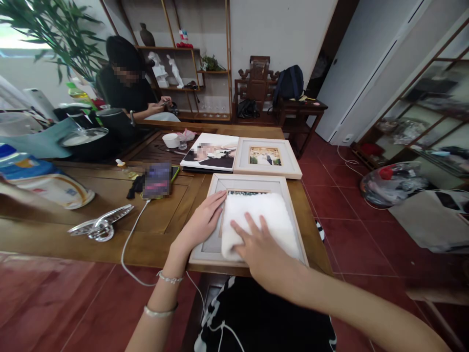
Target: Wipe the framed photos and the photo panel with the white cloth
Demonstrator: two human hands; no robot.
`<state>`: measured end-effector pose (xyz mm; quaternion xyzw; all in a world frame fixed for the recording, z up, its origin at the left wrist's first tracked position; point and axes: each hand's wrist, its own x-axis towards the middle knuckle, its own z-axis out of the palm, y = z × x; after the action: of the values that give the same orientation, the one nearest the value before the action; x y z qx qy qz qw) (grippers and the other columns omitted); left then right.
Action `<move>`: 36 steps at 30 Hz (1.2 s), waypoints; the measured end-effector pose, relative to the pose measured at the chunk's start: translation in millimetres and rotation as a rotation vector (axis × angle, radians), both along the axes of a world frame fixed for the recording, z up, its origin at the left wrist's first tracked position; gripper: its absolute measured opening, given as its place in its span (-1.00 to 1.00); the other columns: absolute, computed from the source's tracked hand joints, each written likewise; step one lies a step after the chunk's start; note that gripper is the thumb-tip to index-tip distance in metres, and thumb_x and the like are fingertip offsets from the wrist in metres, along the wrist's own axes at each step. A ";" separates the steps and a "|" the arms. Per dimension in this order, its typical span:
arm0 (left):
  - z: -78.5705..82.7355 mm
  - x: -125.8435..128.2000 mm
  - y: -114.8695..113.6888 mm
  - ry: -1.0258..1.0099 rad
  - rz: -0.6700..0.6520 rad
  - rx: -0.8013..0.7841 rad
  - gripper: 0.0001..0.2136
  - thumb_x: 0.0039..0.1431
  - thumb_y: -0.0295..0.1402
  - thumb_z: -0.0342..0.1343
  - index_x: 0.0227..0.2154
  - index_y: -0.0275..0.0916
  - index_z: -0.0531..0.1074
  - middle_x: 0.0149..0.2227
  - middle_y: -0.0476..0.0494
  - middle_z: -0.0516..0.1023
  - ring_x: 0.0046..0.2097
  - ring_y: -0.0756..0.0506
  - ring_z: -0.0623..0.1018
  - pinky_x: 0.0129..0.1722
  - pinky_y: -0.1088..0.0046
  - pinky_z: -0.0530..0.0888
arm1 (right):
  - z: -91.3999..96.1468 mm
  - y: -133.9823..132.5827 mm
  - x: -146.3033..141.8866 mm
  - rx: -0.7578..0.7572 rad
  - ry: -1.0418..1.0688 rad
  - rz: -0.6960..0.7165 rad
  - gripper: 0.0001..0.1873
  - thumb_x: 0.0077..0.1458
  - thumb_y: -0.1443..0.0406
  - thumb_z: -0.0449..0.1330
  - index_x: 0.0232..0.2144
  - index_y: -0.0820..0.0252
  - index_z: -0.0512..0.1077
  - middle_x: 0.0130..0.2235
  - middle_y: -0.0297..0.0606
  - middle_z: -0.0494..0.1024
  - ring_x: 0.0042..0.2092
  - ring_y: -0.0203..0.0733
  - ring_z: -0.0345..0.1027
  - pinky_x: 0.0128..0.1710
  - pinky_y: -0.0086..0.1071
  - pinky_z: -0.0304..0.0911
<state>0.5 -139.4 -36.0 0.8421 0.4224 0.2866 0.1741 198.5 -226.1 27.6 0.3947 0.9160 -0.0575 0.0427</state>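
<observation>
A pale wooden picture frame (295, 230) with a grey mat lies flat at the table's front edge, close to my body. A folded white cloth (273, 215) covers most of its picture; only a dark strip shows along the top. My right hand (256, 239) presses on the cloth with fingers spread, palm down. On the frame's left side rests my left hand (205, 217), flat, its fingertips by the cloth's upper left corner. Beyond it lie a second frame (287, 161) with a wedding picture and a photo print (214, 159) on a dark stack.
To the left are a charging phone (157, 181) with a white cable (132, 234), a silver metal ornament (102, 222), a blue-and-white bottle (40, 181) and a black pot (88, 146). White cups (171, 141) stand farther back. Another person (128, 88) sits across the table.
</observation>
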 end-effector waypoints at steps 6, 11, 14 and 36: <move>1.0 0.5 -0.1 0.000 -0.002 0.000 -0.58 0.34 -0.37 -0.20 0.20 -0.30 0.25 0.26 -0.25 0.26 0.29 -0.14 0.23 0.30 0.19 0.15 | 22.6 -31.5 8.0 -0.184 0.029 0.052 -0.54 -0.02 0.48 0.08 -0.03 0.24 0.44 0.33 0.00 0.06 0.31 0.43 -0.18 0.17 0.35 -0.08; 1.4 0.5 0.1 0.006 -0.007 0.000 -0.58 0.34 -0.36 -0.20 0.21 -0.29 0.23 0.26 -0.26 0.25 0.29 -0.15 0.23 0.29 0.16 0.16 | 0.4 7.2 10.6 -0.017 0.075 -0.121 -0.46 0.06 0.53 -0.04 0.09 0.22 0.35 0.36 -0.03 -0.03 0.34 0.34 -0.29 0.21 0.30 -0.15; 1.6 -0.1 0.1 0.004 -0.012 -0.002 -0.58 0.35 -0.35 -0.19 0.20 -0.30 0.24 0.27 -0.27 0.24 0.29 -0.15 0.23 0.29 0.16 0.15 | -11.6 47.6 5.1 0.103 0.026 -0.246 -0.44 0.08 0.53 -0.01 0.14 0.24 0.31 0.37 0.00 -0.11 0.34 0.39 -0.34 0.21 0.32 -0.20; -0.9 -1.5 -0.9 -0.048 0.013 -0.047 -0.57 0.34 -0.37 -0.23 0.23 -0.26 0.19 0.26 -0.24 0.26 0.29 -0.13 0.23 0.29 0.16 0.14 | 7.3 1.2 14.2 -0.059 0.080 -0.078 -0.45 0.02 0.56 -0.05 0.05 0.26 0.39 0.34 -0.06 0.05 0.34 0.32 -0.23 0.20 0.27 -0.07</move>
<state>-1.0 -140.3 -36.9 0.8280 0.4301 0.2977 0.2020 212.7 -224.9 34.9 0.4259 0.8989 -0.1019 0.0157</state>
